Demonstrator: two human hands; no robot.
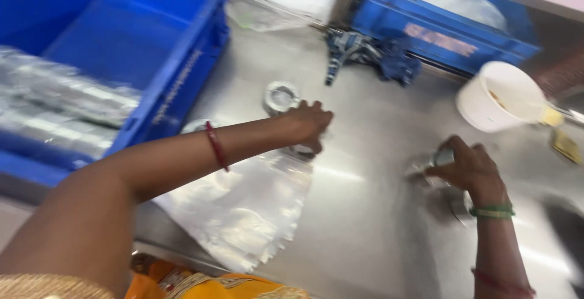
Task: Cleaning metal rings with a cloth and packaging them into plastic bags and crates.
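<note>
On the steel table [365, 226], left hand [309, 125] atop clear bags [243, 208] (metal ring [281, 97] beside)

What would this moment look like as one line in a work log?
left hand: on metal ring | right hand: gripping shiny metal piece | plastic bags: flat on steel table | blue crate: left

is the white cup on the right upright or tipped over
Tipped. The white cup lies leaning on the steel table with its open mouth turned sideways toward the camera, showing the inside wall.
</note>
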